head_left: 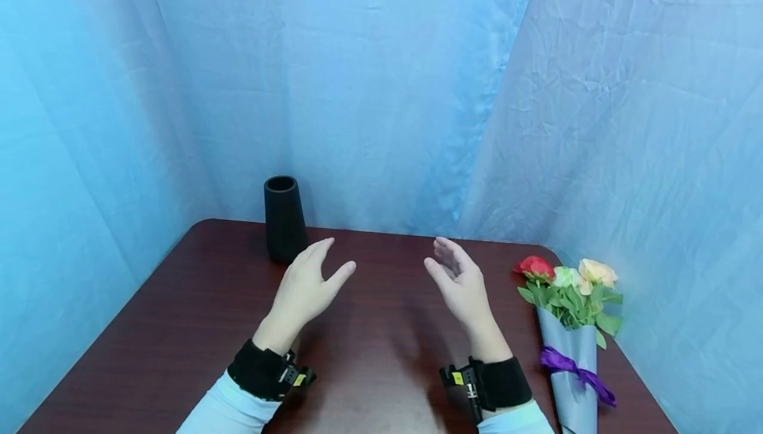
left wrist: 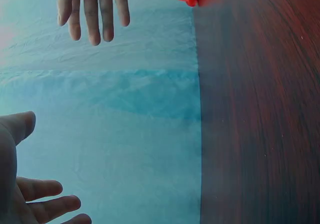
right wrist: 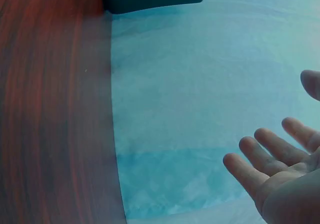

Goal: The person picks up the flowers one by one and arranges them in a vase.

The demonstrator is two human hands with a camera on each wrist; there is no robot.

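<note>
Two empty hands hover above the dark red-brown wooden table (head_left: 179,328), palms facing each other. Our left hand (head_left: 306,288) has its fingers straight and apart, just in front of the black tapered cylindrical vase (head_left: 284,218). Our right hand (head_left: 459,283) is relaxed and spread. Near it lies the grey paper-wrapped flower bouquet with purple ribbon (head_left: 569,328), at the right table edge. We judge nothing is grasped yet; vase and bouquet sit well apart.

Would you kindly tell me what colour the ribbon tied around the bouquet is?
Purple; the ribbon shows best in the head view, tied around the grey-wrapped bouquet.
</note>
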